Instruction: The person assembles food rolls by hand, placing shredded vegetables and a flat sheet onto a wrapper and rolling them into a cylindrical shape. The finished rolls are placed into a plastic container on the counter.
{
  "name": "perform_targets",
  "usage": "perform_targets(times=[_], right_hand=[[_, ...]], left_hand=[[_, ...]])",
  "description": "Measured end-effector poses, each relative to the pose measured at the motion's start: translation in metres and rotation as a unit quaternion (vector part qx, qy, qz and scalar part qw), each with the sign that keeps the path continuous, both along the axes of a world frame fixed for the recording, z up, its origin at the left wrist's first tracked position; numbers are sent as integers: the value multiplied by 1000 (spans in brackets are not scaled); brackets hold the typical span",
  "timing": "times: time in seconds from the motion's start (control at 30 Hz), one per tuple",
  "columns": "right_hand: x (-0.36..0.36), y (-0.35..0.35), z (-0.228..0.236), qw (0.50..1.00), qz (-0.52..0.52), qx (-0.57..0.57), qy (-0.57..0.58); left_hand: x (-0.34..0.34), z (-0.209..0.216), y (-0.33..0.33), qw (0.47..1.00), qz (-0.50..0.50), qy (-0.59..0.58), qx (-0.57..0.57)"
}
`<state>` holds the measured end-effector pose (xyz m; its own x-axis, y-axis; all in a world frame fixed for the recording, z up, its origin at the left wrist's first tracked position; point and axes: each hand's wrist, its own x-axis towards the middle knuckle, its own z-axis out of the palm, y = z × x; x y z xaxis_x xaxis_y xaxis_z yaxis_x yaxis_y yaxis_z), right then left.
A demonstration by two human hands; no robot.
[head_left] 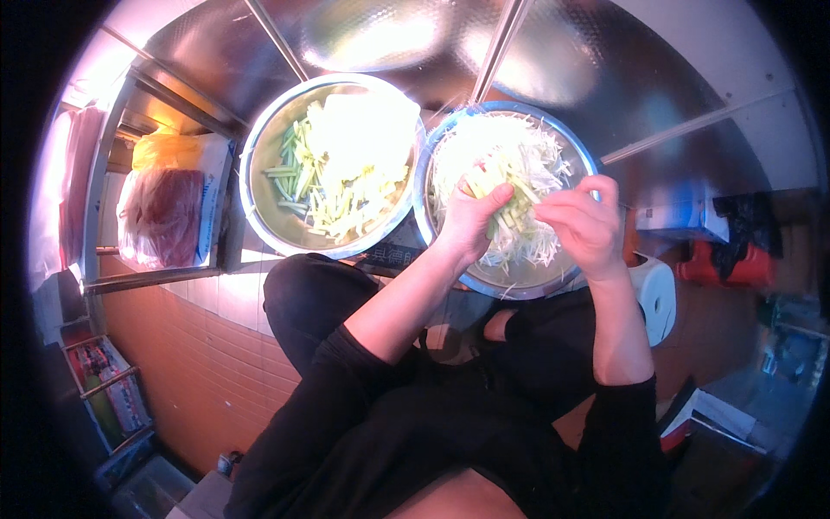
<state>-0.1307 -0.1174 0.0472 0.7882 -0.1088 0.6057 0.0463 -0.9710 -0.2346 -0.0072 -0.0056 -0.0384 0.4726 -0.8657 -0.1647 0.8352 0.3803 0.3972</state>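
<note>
My left hand [469, 221] is closed round a bunch of cut pale-green vegetable stalks [512, 195] above the right basin. Beside it, my right hand [584, 227] pinches the end of a stalk at the bunch's right side. Below both hands is the right metal basin [503, 287], with a bluish rim, heaped with thin white shreds [546, 156]. Touching it on the left stands another metal basin [257, 195]. That one holds cut green stalks [298, 164] and paler yellowish pieces [359, 203]; glare washes out its upper right part.
Shiny metal panels [380, 35] rise behind the basins. On the left, a shelf holds a plastic-wrapped bundle [160, 216]. A white paper roll [659, 298], a red object [726, 264] and a blue-and-white box [679, 221] are at the right.
</note>
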Motion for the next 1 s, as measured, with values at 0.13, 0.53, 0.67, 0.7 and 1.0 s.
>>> perform_targets(times=[0.13,0.53,0.67,0.7,1.0], right_hand=[[10,6,1,999,1,-14,43],[46,-8,13,991,-35,55,118],[48,-12,-1,995,-29,33,91],[48,-14,-2,995,-29,43,82],[31,-19,47,849,-66,510,120]], left_hand=[[-1,2,1,1000,-2,-2,2],[2,2,-2,991,-30,-121,49],[1,0,-3,987,-20,-145,62],[0,-1,-3,989,-20,-128,66],[-1,-10,-6,988,20,-65,140]])
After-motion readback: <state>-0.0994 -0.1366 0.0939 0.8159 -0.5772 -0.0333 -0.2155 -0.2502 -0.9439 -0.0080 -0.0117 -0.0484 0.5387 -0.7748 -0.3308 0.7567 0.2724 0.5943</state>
